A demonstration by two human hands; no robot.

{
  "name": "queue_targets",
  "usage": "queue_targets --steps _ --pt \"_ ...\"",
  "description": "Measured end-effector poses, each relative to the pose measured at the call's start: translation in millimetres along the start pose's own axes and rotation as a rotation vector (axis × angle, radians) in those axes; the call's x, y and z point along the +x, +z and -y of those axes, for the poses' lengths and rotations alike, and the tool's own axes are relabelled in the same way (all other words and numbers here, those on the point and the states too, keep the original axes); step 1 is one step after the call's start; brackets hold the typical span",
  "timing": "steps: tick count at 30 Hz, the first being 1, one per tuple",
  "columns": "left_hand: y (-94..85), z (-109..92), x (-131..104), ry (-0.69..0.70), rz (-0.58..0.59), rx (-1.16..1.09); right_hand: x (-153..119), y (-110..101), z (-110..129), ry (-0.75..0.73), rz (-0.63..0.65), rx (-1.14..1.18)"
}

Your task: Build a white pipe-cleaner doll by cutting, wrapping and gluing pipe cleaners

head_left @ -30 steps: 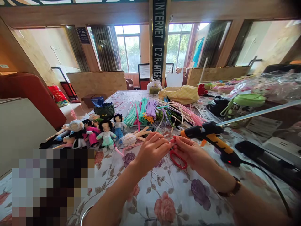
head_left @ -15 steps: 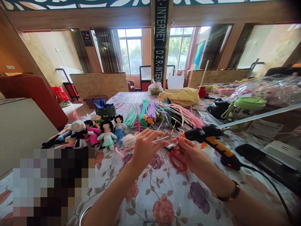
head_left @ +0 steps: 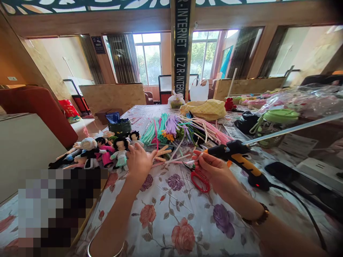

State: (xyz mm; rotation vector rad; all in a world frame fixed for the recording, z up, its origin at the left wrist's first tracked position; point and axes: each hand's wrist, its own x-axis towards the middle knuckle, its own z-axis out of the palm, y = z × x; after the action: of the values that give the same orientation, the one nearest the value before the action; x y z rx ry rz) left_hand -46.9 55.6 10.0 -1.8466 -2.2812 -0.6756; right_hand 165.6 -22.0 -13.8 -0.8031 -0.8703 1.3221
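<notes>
Toward eight o'clock, mosaic squares (head_left: 48,210) hide one area, and the left hand (head_left: 139,162) partly covers the dolls (head_left: 120,156). At four o'clock, the right hand (head_left: 214,168) mostly conceals a white piece (head_left: 201,155); at three, the edge cuts the glue stick (head_left: 294,128).

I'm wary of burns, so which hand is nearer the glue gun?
Right. The right hand is just below the front end of the glue gun in view; the left hand is well left of it, by the dolls.
</notes>
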Motion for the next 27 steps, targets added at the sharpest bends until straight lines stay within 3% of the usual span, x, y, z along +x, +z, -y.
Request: queue_targets --steps 5,8,12,16,20,22,24,27 --pt "-5.3 4 -1 0.017 0.325 0.023 -1 1 2 -0.003 -0.031 -0.069" --pt "-6.5 4 -2 0.056 0.375 -0.003 -3 2 3 -0.022 -0.045 -0.136" --pt "-5.2 2 -4 0.065 0.297 -0.032 -5 4 5 -0.024 -0.019 -0.192" --pt "-3.5 0 -1 0.086 0.039 -0.176 -6 7 6 -0.021 0.031 -0.195" --pt "-2.8 -5 2 0.140 -0.223 -0.484 -6 9 8 -0.061 0.016 -0.171" --pt "-2.2 -9 2 0.149 -0.299 -0.647 -7 10 9 -0.077 -0.005 -0.202" --pt "-0.2 -14 -1 0.122 -0.276 -0.819 -7 9 10 -0.072 -0.021 -0.269" --pt "5.2 -21 -6 0.047 -0.048 -1.241 -6 6 10 -0.089 -0.023 -0.449"
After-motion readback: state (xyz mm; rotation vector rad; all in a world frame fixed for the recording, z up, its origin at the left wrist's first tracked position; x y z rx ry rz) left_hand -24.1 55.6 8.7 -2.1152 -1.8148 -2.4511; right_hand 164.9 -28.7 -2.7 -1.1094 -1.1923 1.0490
